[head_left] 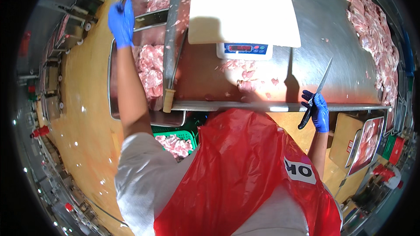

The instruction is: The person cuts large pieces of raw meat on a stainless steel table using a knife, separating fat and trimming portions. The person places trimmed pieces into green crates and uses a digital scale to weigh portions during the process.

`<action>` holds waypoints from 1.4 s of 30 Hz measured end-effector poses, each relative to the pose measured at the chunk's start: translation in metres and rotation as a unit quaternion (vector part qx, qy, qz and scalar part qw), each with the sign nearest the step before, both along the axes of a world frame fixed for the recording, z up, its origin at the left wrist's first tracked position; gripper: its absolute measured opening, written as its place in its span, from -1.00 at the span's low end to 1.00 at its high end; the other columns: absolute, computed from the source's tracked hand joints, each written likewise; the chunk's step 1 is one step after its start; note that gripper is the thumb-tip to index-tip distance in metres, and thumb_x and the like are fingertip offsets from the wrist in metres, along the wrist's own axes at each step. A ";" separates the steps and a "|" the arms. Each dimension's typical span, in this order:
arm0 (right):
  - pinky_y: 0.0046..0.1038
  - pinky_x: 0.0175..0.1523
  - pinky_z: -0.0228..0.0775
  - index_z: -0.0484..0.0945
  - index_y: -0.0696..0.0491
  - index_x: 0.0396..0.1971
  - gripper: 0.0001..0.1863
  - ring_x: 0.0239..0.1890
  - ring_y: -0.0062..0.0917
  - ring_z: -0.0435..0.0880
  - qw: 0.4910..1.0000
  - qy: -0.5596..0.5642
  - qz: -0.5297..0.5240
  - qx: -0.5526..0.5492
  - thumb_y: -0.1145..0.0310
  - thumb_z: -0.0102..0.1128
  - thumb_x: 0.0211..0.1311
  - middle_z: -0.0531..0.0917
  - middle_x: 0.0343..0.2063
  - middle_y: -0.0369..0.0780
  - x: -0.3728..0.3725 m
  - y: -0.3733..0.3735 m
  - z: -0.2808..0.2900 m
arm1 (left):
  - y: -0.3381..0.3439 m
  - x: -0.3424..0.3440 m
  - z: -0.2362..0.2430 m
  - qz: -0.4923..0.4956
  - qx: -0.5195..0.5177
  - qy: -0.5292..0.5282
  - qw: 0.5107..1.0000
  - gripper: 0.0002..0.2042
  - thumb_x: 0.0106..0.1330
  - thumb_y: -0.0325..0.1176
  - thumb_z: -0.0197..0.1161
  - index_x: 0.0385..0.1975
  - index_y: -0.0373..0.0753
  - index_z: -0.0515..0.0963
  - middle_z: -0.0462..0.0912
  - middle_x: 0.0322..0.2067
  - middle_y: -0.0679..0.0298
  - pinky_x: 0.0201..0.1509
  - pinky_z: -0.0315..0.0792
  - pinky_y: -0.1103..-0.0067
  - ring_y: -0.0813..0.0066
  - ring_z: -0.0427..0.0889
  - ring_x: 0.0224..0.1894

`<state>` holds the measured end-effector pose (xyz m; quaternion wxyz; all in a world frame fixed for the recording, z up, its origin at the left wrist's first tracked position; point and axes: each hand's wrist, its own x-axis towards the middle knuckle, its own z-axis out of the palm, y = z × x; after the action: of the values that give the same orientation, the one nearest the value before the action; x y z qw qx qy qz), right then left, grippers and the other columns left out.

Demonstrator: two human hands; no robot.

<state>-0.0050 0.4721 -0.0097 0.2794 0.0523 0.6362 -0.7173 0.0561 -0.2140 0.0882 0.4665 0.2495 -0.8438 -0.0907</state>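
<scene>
My right hand (320,111), in a blue glove, holds a knife by its black handle at the front edge of the steel table. The slim blade (324,77) points up and away over the tabletop. Out to the far left, my gloved left hand (121,22) is raised beside the metal trays, its fingers curled; a dark spot shows among them, and what they hold, if anything, I cannot make out. Under my left arm lie pink raw meat pieces (151,67) in a steel tray (111,91). Small meat scraps (245,67) lie in front of the scale.
A scale with a large white platform (245,8) and a lit display stands mid-table. Raw meat (372,30) is heaped along the right edge. A wooden-handled tool (168,100) rests at the left front edge. Below is a green basket (188,136) of meat.
</scene>
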 end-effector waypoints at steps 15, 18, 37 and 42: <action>0.04 0.18 0.34 0.25 0.07 0.22 -0.43 0.20 -0.10 0.44 0.994 0.003 -0.027 0.108 -0.03 -0.07 0.41 0.45 0.16 0.03 0.030 0.087 -0.033 | 0.277 0.035 -0.225 -0.534 0.123 -0.204 0.812 -0.21 0.24 0.06 0.20 0.29 -0.44 0.17 0.21 0.30 -0.12 0.42 0.09 0.21 -0.07 0.20 0.35; 0.03 0.18 0.34 0.30 0.08 0.16 -0.44 0.20 -0.10 0.44 0.996 0.004 0.006 0.087 -0.05 -0.07 0.40 0.45 0.17 0.03 0.018 0.076 -0.029 | 0.287 0.019 -0.219 -0.611 0.085 -0.116 0.778 -0.26 0.20 0.01 0.27 0.28 -0.34 0.24 0.25 0.28 -0.08 0.37 0.15 0.24 0.00 0.26 0.31; -0.06 0.13 0.39 0.45 -0.02 -0.14 -0.72 0.14 -0.09 0.50 0.996 -0.026 -0.088 0.008 0.09 -0.06 0.44 0.50 0.12 0.05 0.064 0.074 -0.024 | 0.197 0.076 -0.206 -0.588 -0.010 -0.426 0.688 -0.11 0.05 0.04 0.33 0.31 -0.39 0.15 -0.02 0.38 -0.17 0.48 -0.11 0.20 -0.10 -0.01 0.43; -0.10 0.09 0.44 0.44 0.03 -0.13 -0.70 0.11 -0.12 0.53 0.994 -0.007 -0.110 -0.016 0.10 -0.08 0.45 0.53 0.08 0.05 0.075 0.060 -0.016 | 0.280 0.022 -0.219 -0.667 -0.008 -0.364 0.650 -0.07 -0.03 -0.03 0.42 0.30 -0.42 0.15 0.07 0.32 -0.29 0.44 -0.02 0.13 -0.24 0.06 0.38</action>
<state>0.0703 0.5322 -0.0260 0.2041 0.1224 0.6132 -0.7532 0.0779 0.0656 -0.1308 -0.0625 -0.3714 -0.8853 -0.2729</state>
